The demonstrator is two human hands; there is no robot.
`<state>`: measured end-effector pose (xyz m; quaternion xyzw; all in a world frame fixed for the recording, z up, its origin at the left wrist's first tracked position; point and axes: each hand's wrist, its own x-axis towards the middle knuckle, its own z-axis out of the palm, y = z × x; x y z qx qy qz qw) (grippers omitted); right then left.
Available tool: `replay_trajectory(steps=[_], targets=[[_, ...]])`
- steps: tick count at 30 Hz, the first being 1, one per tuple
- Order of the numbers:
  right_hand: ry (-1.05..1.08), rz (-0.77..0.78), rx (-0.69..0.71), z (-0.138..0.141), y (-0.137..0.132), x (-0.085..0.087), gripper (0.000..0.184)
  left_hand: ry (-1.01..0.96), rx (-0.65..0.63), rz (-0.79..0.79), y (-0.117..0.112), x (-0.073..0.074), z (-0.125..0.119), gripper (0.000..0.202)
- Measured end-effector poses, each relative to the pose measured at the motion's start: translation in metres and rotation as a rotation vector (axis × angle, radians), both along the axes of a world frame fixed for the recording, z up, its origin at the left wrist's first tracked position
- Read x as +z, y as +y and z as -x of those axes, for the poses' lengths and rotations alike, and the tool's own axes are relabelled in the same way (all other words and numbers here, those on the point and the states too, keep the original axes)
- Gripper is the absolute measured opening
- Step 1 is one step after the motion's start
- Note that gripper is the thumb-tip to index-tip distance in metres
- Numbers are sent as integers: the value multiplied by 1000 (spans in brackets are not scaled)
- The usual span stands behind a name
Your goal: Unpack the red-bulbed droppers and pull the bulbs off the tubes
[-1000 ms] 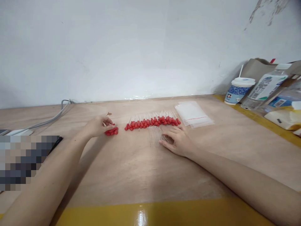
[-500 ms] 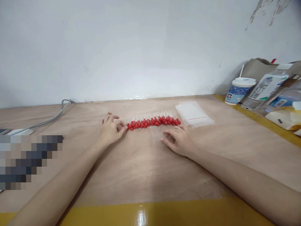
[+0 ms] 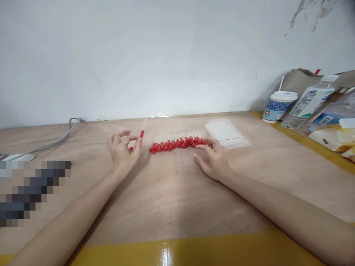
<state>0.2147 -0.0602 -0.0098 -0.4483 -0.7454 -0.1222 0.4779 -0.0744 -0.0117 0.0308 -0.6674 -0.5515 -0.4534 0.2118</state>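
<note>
Pinched between thumb and fingers of my left hand point(image 3: 123, 149) is a glass dropper point(image 3: 142, 133), its red rubber bulb down and its clear tube pointing up. A red piece also shows beneath the fingers. Right of that hand lies a row of red-bulbed droppers point(image 3: 173, 144), their tubes toward the wall. My right hand point(image 3: 215, 159) rests at the row's right end, its fingertips at the last bulbs and its thumb apart from the fingers. Thin clear tubes point(image 3: 183, 161) lie side by side in front of the row.
Clear plastic bags point(image 3: 229, 133) with a red line lie behind my right hand. At the far right stand a paper cup point(image 3: 279, 107), a plastic bottle point(image 3: 310, 99) and wrappers. A grey cable point(image 3: 58, 140) runs along the left. The white wall point(image 3: 166, 55) bounds the table's back.
My left hand has lifted a dropper from the left end of the row and moved left and up. My right hand has shifted slightly up toward the bulbs at the right end.
</note>
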Motion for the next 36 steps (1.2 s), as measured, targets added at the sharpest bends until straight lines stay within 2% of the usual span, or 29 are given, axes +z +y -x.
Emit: replay_trajectory(steps=[2,5,8,10,14,17,23,29,36], targets=[[8,-50,12,-2,0,1,37,67,-153,-54,-9,-2,-12,17],[-106,-116,39,-4,-1,6,51,215,-420,-35,-24,-13,-34,10],[-308,-83,143,-6,-3,8,46,318,-629,10,-34,-24,-49,10],[-383,-53,202,-6,-3,7,37,329,-704,35,-36,-28,-53,11],[-374,-34,237,-4,0,3,21,284,-751,46,-34,-30,-50,12],[-349,-35,279,-3,1,2,16,261,-777,66,-34,-28,-50,13],[-325,-43,296,3,-2,3,16,372,-797,168,-37,-25,-60,43],[-320,-48,319,11,-3,0,16,433,-795,98,-35,-30,-66,19],[-324,-49,331,12,0,-6,21,428,-797,23,-36,-30,-68,19]])
